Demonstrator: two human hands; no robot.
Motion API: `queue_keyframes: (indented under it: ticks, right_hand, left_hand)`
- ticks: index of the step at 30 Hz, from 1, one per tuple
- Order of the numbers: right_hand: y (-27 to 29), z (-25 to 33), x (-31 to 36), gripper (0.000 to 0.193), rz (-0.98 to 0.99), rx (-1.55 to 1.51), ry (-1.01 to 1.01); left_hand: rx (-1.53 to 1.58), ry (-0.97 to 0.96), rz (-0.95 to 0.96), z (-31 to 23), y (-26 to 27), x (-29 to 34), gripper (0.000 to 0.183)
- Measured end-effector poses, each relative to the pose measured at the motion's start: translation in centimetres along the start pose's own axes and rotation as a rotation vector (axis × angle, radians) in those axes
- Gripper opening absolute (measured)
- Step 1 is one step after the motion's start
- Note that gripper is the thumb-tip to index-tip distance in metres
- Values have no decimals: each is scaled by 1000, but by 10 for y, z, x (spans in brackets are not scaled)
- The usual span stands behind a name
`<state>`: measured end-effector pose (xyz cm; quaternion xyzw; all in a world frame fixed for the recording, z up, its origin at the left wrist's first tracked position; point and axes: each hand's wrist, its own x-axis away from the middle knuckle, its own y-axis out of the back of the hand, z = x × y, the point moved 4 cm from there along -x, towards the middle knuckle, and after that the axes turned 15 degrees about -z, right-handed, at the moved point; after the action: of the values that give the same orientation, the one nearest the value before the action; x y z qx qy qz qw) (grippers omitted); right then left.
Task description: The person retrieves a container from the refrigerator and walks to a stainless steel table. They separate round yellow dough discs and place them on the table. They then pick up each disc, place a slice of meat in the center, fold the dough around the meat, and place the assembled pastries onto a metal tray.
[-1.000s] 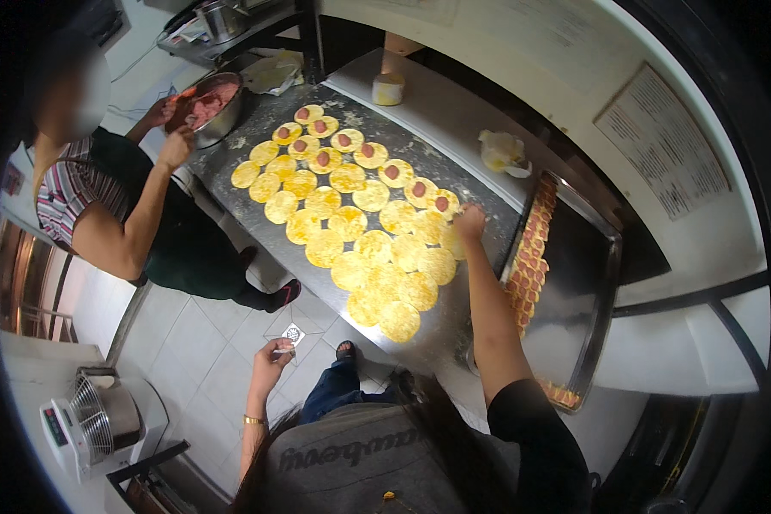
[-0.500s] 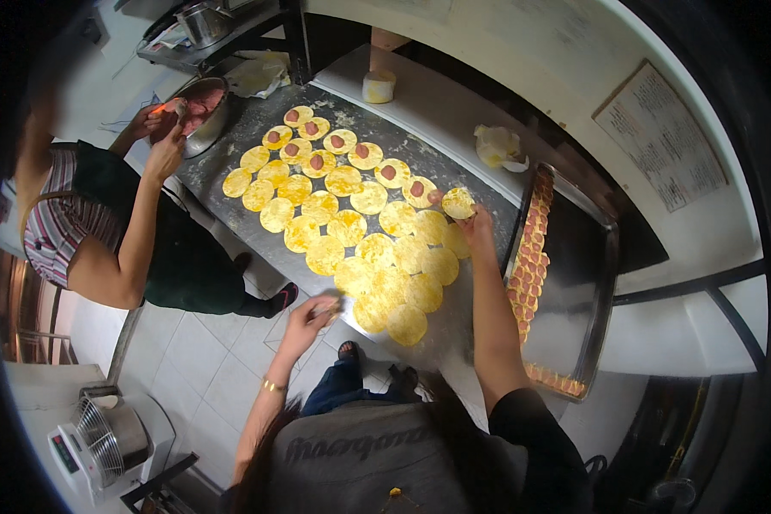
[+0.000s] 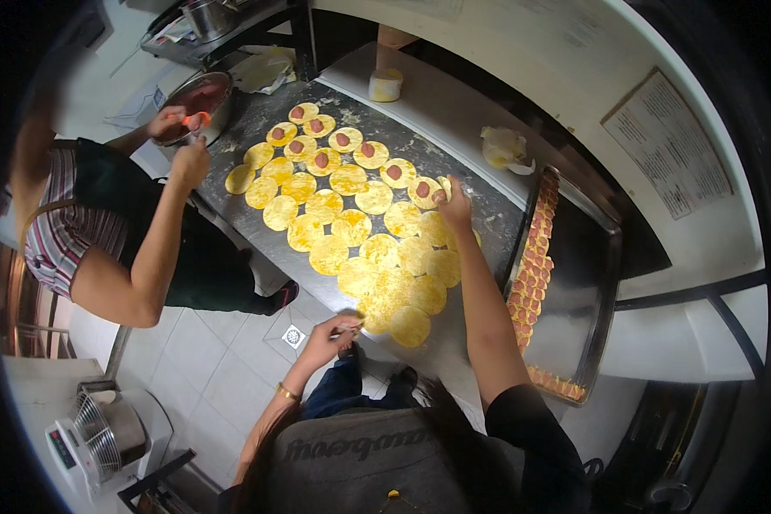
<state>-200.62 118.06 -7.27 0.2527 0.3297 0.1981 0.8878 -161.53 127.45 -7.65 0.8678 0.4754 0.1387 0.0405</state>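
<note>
Thin yellow round dough wrappers (image 3: 349,179) cover the dark metal table (image 3: 257,98) in rows, overlapping near its front corner. The far ones carry small lumps of pinkish-brown filling (image 3: 394,172). My right hand (image 3: 458,206) is closed at the far right end of the filled row, pinching the edge of a dough wrapper (image 3: 445,187) beside a filled one. Low by the table's front edge, my left hand (image 3: 327,340) has its fingertips pressed together next to the stacked wrappers. Whatever lies between those fingertips is too small to make out.
At left a co-worker (image 3: 103,214) holds an orange tool (image 3: 199,117) by a metal bowl of pink filling (image 3: 206,86). A tray (image 3: 604,283) with rows of filled pieces stands at right. Crumpled wrapping (image 3: 504,147) lies on the back ledge; a mixer (image 3: 116,437) stands lower left.
My right hand has moved slightly left and away from me, tipping the wrapper toward the filled row. My left hand has shifted right, toward the table edge. The co-worker's hands have moved right.
</note>
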Motion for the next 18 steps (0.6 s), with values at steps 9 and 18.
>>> queue_keyframes:
  ticks: [9,18]
  right_hand:
    - [-8,-2,2,41,-45,82,-20]
    - [41,-76,7,28,36,-1231,-958]
  left_hand:
    - [136,228,-247,58,69,57,26]
    - [164,150,-89,8,41,26,29]
